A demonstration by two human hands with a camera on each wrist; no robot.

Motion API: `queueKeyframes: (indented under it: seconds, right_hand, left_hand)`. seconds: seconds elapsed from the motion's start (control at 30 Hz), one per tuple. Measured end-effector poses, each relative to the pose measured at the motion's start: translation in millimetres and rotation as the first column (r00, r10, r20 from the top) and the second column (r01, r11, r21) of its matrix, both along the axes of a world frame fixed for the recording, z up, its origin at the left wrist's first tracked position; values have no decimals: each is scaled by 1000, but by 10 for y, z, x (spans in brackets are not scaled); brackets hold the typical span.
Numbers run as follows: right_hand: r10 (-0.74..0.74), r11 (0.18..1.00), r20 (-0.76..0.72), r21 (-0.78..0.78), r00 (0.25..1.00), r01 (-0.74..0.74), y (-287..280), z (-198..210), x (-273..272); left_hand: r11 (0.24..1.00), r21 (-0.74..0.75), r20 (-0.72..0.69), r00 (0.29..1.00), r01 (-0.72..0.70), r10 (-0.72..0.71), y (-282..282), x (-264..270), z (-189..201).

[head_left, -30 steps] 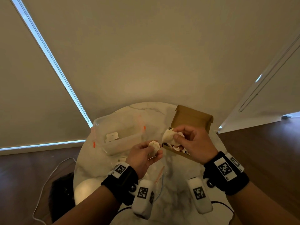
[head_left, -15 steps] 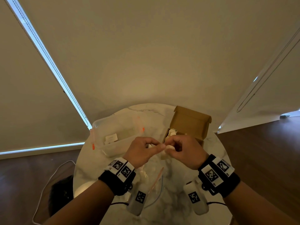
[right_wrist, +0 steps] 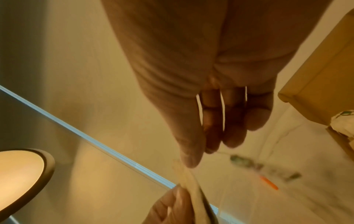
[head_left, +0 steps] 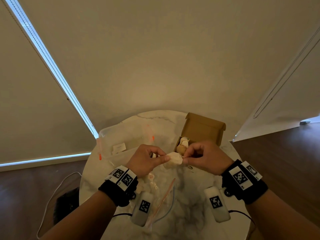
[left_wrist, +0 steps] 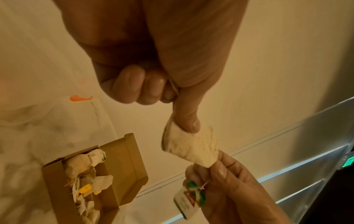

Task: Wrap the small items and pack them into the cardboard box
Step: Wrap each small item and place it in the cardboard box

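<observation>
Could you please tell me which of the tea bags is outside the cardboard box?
The tea bag pinched between the left hand and right hand; the others lie in the cardboard box.

In the right wrist view, the small green-and-white paper tag (right_wrist: 264, 168) is smearing into a blur, so its print is not showing. The open brown cardboard box (right_wrist: 314, 84) is running off that picture's right edge, and the round cream lamp shade (right_wrist: 21, 178) off the left. In the head view, the right hand (head_left: 206, 159) is hiding the near part of the box, and both forearms are covering the near rim of the round white marble bench (head_left: 187, 210). The label inside the clear plastic tub (head_left: 119, 147) is staying too small to read.
</observation>
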State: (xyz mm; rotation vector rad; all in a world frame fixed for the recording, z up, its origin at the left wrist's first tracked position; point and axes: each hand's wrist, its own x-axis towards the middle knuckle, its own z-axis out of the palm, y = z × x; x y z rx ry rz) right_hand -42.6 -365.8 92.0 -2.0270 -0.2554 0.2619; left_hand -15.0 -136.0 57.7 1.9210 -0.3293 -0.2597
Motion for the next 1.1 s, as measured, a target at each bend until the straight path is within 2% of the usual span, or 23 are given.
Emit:
queueKeyframes:
  seconds: [0.13, 0.23, 0.33, 0.47, 0.6, 0.7, 0.77, 0.93, 1.1]
  right_hand:
    - [-103, 974, -8, 200, 995, 102, -39, 39, 25]
    - [-205, 883, -33, 426, 978, 199, -7, 57, 29]
    - [-221, 848, -57, 482, 974, 221, 74, 14, 1]
    - [-263, 859, -186, 402, 947, 318, 158, -112, 19]
    - [-330, 935, 17, 143, 944, 325, 276, -113, 57]
    - [-369, 924, 72, 134, 927, 358, 329, -113, 88]
    - [-354, 931, 83, 129, 932, 342, 320, -119, 106]
    - [-175, 982, 195, -38, 965, 186, 295, -106, 85]
    - [-136, 987, 212, -53, 968, 150, 300, -114, 79]
  left_hand:
    - [999, 38, 29, 1000, -2, 1, 17, -2, -35]
    - [998, 37, 38, 998, -60, 58, -13, -12, -58]
    - [983, -42, 13, 984, -176, 177, -61, -12, -79]
    - [943, -175, -102, 958, -284, 269, -159, -14, -82]
    - [897, -280, -201, 935, -341, 292, -257, -37, -72]
    - [892, -310, -239, 935, -329, 262, -279, -70, -54]
    - [926, -260, -188, 955, -275, 231, -234, -66, -41]
    - [992, -60, 111, 987, -112, 118, -72, 32, 105]
    - [999, 31, 219, 976, -25, 17, -75, 76, 194]
